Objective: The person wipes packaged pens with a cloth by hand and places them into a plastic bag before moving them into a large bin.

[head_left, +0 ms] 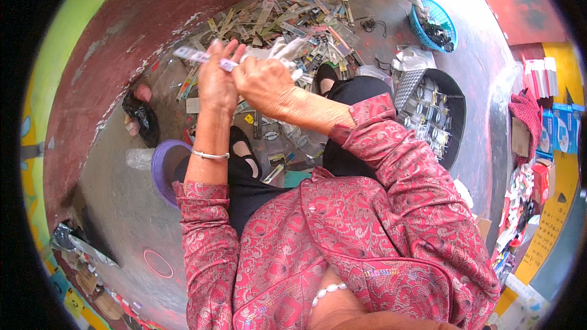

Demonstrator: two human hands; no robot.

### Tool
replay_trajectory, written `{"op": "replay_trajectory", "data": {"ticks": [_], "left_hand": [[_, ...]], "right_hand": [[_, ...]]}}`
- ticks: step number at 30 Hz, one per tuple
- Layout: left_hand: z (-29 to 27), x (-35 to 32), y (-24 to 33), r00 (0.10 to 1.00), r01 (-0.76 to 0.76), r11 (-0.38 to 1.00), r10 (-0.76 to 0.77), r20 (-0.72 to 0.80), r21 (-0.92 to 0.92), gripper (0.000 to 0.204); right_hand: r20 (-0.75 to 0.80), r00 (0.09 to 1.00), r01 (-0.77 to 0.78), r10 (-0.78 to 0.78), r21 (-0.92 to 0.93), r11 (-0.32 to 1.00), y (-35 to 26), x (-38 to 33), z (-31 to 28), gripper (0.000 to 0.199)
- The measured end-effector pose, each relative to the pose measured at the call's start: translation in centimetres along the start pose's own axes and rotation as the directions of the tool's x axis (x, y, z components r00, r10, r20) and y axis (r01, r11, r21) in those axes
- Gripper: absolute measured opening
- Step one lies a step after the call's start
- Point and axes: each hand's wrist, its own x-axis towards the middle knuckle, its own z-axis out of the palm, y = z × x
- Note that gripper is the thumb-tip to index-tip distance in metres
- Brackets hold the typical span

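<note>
A narrow flat strip (192,55), whitish with purple marks, spans both hands above the littered floor. My left hand (215,85) grips it under the thumb, the other fingers partly stretched out behind. The strip's right end meets the bent, closed fingers of my right hand (267,85), which pinch it. Motion slightly blurs the strip and fingertips. Just beyond my right hand lies crumpled white material (290,50); I cannot tell whether it touches the hand. Below and past both hands spreads a heap of flat strips and small packages (318,27).
A purple basin (160,174) stands by my left knee, with a black plastic bag (142,119) farther left. On the right are a dark round container (455,110) holding packaged pieces and a blue basket (449,18) with black items. A maroon wall (79,67) borders the left.
</note>
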Motion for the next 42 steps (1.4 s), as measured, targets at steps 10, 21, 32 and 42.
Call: {"op": "replay_trajectory", "data": {"ticks": [10, 21, 32, 42], "left_hand": [[-2.4, 0.9, 6.1, 0.928, -0.345, 0.933, 0.322, -0.187, -0.106, 0.027], [-0.8, -0.7, 3.5, 0.933, 0.112, 0.984, -0.151, 0.327, 0.136, 0.032], [1.1, -2.9, 0.7, 0.657, 0.225, 0.864, -0.476, 0.585, 0.45, 0.036], [0.6, -3.3, 3.8, 0.757, 0.06, 0.854, -0.377, 0.534, 0.517, 0.034]], "right_hand": [[0.317, 0.948, -0.034, -0.002, 0.106, 0.994, 0.7, -2.4, -1.0, 0.009], [0.179, 0.783, -0.542, 0.596, 0.667, 0.512, 11.7, 0.5, -2.1, 0.028], [0.599, 0.793, -0.606, 0.107, 0.794, 0.047, 7.7, 1.8, -2.9, 0.032], [0.343, 0.779, -0.402, 0.525, 0.915, -0.001, 8.1, 3.8, -2.3, 0.017]]}}
